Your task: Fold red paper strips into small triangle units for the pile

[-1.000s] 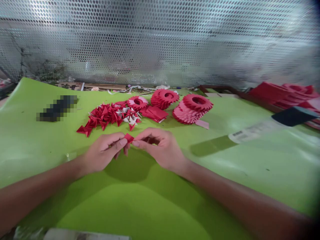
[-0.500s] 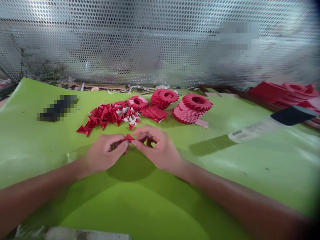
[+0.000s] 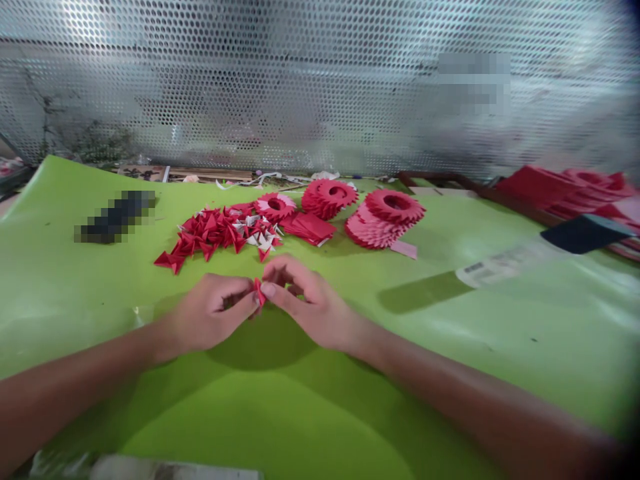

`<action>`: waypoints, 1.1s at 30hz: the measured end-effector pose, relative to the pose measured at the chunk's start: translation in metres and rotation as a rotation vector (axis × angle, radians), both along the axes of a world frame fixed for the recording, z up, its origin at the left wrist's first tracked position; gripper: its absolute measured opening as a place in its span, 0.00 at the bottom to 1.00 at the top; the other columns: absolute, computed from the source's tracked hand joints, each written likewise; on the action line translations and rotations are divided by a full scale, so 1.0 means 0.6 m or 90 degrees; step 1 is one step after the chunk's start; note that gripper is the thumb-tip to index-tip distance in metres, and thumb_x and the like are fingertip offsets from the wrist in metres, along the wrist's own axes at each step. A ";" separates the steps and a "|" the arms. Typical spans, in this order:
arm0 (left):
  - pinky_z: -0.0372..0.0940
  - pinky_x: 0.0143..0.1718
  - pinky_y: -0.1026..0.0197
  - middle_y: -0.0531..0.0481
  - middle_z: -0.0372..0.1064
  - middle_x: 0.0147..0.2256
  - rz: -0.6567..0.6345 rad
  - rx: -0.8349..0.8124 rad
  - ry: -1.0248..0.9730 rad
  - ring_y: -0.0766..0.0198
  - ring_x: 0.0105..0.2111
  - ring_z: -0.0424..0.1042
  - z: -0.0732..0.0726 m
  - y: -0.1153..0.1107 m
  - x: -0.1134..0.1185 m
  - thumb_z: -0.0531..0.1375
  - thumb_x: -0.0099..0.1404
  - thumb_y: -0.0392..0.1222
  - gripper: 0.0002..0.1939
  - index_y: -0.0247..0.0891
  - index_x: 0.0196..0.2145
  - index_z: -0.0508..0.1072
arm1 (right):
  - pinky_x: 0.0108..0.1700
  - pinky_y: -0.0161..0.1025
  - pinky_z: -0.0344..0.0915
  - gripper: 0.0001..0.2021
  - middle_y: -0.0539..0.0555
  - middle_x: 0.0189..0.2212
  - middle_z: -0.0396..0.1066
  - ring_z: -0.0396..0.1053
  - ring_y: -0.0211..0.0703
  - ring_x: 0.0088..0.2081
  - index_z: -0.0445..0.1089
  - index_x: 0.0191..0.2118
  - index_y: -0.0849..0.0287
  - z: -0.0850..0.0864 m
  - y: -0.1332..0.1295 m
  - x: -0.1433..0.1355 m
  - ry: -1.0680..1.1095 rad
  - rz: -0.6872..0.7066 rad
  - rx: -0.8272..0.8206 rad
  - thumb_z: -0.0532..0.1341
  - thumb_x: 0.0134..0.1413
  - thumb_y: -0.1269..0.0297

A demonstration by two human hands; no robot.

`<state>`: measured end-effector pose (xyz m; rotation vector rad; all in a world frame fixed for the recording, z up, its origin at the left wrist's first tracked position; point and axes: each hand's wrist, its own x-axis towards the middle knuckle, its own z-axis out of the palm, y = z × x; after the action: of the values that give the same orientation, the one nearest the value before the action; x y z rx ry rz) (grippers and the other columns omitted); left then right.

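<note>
Between my two hands is a small folded red paper piece (image 3: pixel 259 292), upright and narrow from this side. My left hand (image 3: pixel 215 312) pinches it from the left with thumb and fingers. From the right, the thumb and fingertips of my right hand (image 3: pixel 306 300) grip it too. Just beyond my hands lies a pile of red and white folded paper pieces (image 3: pixel 213 230). Flat red paper sheets (image 3: pixel 311 228) are stacked to the right of the pile.
Behind stand a small red-and-white paper ring (image 3: pixel 275 206), a red ring stack (image 3: pixel 327 200) and a pink-and-red one (image 3: pixel 383 220). A clear bottle with a black cap (image 3: pixel 583 233) lies right. A pixelated dark object (image 3: pixel 116 217) lies left on the green tabletop (image 3: pixel 280 420).
The red paper piece has turned from a wide triangle to a narrow upright shape and sits slightly lower. Both hands have shifted slightly down with it.
</note>
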<state>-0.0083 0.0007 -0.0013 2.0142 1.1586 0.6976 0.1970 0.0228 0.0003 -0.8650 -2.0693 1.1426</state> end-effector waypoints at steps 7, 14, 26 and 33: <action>0.51 0.21 0.67 0.52 0.67 0.21 -0.032 -0.033 0.040 0.68 0.19 0.62 0.007 -0.003 0.000 0.49 0.72 0.49 0.22 0.35 0.25 0.70 | 0.32 0.34 0.61 0.18 0.49 0.28 0.70 0.67 0.37 0.30 0.67 0.32 0.59 0.004 -0.002 -0.001 -0.029 0.047 -0.015 0.55 0.72 0.53; 0.53 0.24 0.65 0.54 0.63 0.23 -0.046 -0.043 -0.004 0.66 0.22 0.61 0.011 -0.004 -0.001 0.49 0.73 0.48 0.19 0.37 0.28 0.68 | 0.28 0.34 0.56 0.18 0.49 0.24 0.69 0.64 0.36 0.26 0.66 0.29 0.58 0.001 -0.003 -0.001 -0.077 -0.037 0.070 0.54 0.71 0.56; 0.51 0.21 0.66 0.56 0.60 0.21 -0.098 -0.018 -0.014 0.68 0.20 0.58 0.007 -0.003 -0.001 0.50 0.73 0.45 0.17 0.38 0.26 0.64 | 0.27 0.35 0.54 0.20 0.47 0.23 0.61 0.60 0.36 0.25 0.62 0.29 0.58 0.000 0.001 0.004 -0.089 0.032 0.052 0.51 0.72 0.55; 0.54 0.18 0.67 0.55 0.61 0.19 0.286 -0.058 -0.190 0.69 0.18 0.60 0.031 0.035 -0.038 0.56 0.71 0.47 0.18 0.38 0.24 0.68 | 0.39 0.40 0.71 0.26 0.54 0.41 0.76 0.73 0.42 0.39 0.74 0.46 0.55 0.086 -0.059 0.015 0.035 0.058 -0.002 0.38 0.77 0.55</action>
<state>-0.0311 0.0219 0.0171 1.5179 1.4412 1.1020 0.2062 -0.0126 0.0519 -0.7387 -2.0805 1.2036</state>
